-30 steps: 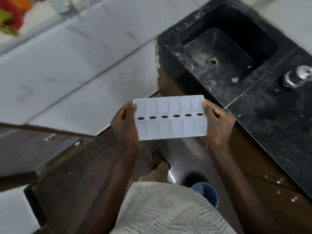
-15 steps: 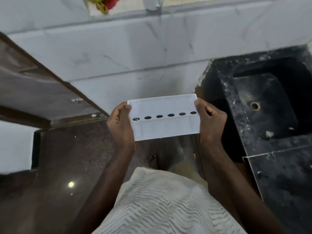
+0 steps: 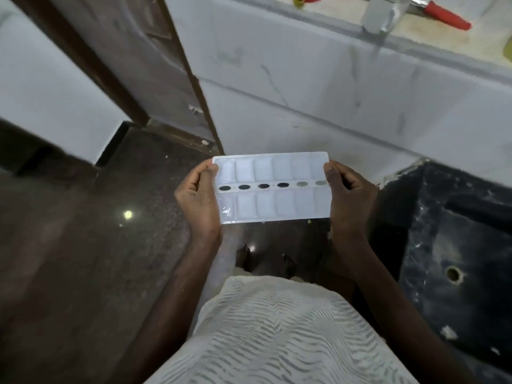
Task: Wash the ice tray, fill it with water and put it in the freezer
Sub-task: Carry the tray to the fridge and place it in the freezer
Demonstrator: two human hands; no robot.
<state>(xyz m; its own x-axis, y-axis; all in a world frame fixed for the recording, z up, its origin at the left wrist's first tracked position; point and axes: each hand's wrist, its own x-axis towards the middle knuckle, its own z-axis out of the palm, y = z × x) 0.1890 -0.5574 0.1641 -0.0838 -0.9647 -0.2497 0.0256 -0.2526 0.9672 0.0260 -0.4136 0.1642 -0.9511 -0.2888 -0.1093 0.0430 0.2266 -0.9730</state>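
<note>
The left hand (image 3: 198,202) and right hand (image 3: 349,198) each pinch a short end of the ice tray (image 3: 273,207), level above the floor (image 3: 83,273) near the sink (image 3: 471,234). It looks filled, judging by a wet glint. The carry to the freezer calls for keeping it flat.

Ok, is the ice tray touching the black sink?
Apart. The head view shows the left hand and right hand holding the ice tray in the air, well clear of the sink.

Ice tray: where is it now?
Head view, centre: ice tray held between left hand and right hand, over the floor, left of the sink.
</note>
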